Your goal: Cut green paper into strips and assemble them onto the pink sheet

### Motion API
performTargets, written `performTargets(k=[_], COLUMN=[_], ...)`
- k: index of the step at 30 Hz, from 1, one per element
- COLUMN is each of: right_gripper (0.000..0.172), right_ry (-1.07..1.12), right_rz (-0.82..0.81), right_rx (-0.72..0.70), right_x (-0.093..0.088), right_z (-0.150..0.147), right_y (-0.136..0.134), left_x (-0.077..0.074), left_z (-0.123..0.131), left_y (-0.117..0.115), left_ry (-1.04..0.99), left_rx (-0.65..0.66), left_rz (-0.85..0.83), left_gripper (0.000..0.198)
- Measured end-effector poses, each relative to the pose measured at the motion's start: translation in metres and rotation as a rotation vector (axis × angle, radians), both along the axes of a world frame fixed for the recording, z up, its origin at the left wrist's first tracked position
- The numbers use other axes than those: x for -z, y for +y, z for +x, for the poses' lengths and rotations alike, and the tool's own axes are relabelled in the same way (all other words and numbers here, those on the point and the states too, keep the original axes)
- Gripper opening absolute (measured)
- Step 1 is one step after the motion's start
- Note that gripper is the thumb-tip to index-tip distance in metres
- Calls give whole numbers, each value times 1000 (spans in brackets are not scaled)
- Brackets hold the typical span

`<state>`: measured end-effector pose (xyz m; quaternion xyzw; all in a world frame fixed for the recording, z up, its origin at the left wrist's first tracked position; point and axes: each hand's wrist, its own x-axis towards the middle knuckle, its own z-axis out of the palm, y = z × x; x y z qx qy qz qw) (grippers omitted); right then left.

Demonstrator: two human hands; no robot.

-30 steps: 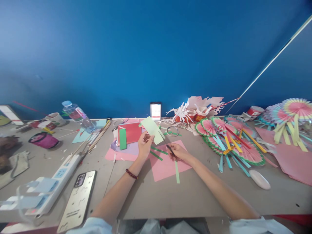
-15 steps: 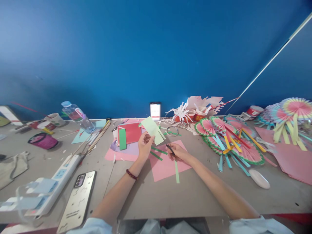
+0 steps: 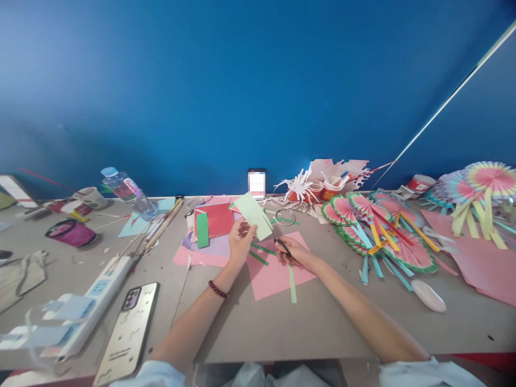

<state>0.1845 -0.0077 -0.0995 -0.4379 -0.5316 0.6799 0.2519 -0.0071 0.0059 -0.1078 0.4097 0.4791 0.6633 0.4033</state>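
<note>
My left hand [image 3: 241, 242] pinches a sheet of light green paper [image 3: 253, 214] by its lower left part, held up above the table. A narrow strip stands slightly apart along the sheet's right edge. Just right of it, my right hand [image 3: 296, 252] is wrapped round the black handles of a pair of scissors [image 3: 282, 247]; the blades can hardly be made out. Under both hands lies a pink sheet [image 3: 264, 282]. Dark green strips [image 3: 260, 257] and a light green strip [image 3: 293, 287] rest on it, the light one hanging over its near edge.
Red paper [image 3: 220, 220] and a dark green piece [image 3: 202, 230] lie left of my hands. A phone [image 3: 129, 328], power strip [image 3: 99, 301] and bottle [image 3: 129, 193] are farther left. Paper fans [image 3: 374, 226] and a white oval object [image 3: 428, 295] lie right. A lit screen [image 3: 257, 184] stands behind.
Hardly anything differs. My left hand and the light green sheet have shifted very slightly right, and the scissors in my right hand have turned a little.
</note>
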Motion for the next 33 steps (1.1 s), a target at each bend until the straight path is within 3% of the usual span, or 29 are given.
performTargets(k=[18, 33], right_gripper=[44, 47], right_ry=[2, -2], right_rz=[5, -1], right_rx=[18, 38], right_x=[6, 0], right_z=[1, -3], right_y=[2, 2], left_x=[-2, -2], left_z=[5, 9], left_y=[-3, -7], left_ry=[11, 48], left_rx=[122, 193], left_rz=[-24, -17], left_gripper=[51, 36])
